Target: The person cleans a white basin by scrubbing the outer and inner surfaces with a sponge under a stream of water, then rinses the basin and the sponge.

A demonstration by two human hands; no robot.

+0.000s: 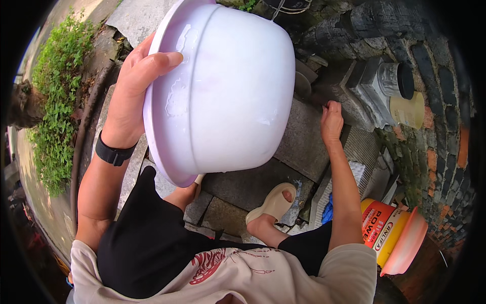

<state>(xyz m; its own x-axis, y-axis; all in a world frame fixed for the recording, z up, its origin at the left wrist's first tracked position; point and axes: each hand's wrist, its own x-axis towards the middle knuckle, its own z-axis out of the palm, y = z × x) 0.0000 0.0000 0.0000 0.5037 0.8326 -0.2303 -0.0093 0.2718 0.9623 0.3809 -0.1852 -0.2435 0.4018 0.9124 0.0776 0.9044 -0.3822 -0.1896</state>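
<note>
My left hand [135,83] grips the rim of a large pale lilac-white plastic basin [238,91], with the thumb over the rim's wet underside. The basin is tipped on its side, its smooth bottom facing right and its mouth facing left, so its inside is hidden. Water drops glisten on the rim. My right hand [332,121] is off to the right of the basin, apart from it, beside grey stone blocks [340,91]. Its fingers are curled closed, and I cannot make out whether anything is in them.
Grey paving slabs [304,137] lie under my sandalled feet. A brick wall [440,137] rises at the right, with a clear jar with a black lid [400,81] near it. A red-and-yellow bucket [385,228] sits at lower right. Green plants [58,106] grow at left.
</note>
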